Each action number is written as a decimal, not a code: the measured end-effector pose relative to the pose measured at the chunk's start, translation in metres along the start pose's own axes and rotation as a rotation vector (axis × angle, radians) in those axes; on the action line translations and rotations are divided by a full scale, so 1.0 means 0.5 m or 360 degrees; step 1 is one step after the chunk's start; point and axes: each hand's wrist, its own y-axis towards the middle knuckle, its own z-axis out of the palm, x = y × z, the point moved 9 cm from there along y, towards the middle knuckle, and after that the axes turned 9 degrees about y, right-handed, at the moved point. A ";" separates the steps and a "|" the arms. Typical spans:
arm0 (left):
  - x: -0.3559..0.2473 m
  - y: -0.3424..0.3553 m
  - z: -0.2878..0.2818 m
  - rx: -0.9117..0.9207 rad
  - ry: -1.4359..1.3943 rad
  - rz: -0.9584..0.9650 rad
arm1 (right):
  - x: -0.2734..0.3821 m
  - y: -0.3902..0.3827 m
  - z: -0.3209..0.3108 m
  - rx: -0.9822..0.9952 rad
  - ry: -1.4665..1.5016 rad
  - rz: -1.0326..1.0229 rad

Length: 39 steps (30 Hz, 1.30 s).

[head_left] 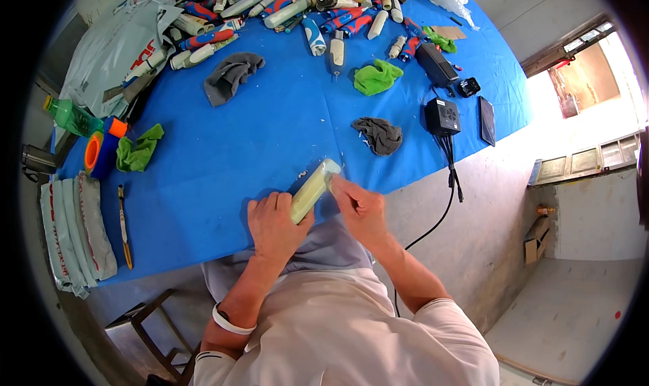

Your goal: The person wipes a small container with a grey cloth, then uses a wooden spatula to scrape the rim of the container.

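Observation:
Close to the table's near edge, my left hand [276,222] is closed around the lower end of a pale yellow-green cylinder [310,195]. The cylinder slants up to the right, and its far end looks whitish and translucent. My right hand [358,207] is closed in a pinch beside that far end, touching it. What lies between the right fingertips is too small to make out. Small white scraps [303,174] lie on the blue cloth by the cylinder. A dark grey rag [380,136] is crumpled just beyond my right hand.
Many tubes [291,11] are heaped at the back. Green cloth [377,77], black fan box [443,115] with hanging cables and phone [487,120] lie right. At left are a green bottle [74,117], tape rolls [101,149], brush [124,227] and stacked plastic packs [79,230].

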 end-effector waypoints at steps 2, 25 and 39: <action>0.000 0.001 0.000 0.0003 -0.0002 0.0003 | -0.009 0.000 -0.007 -0.0077 -0.0116 0.0077; 0.074 0.017 -0.015 0.0222 -0.0018 -0.0088 | -0.017 0.022 0.021 0.0035 0.0181 0.0239; 0.082 0.015 -0.012 0.0170 -0.0043 -0.0051 | 0.022 0.031 0.066 0.0066 -0.0019 -0.0050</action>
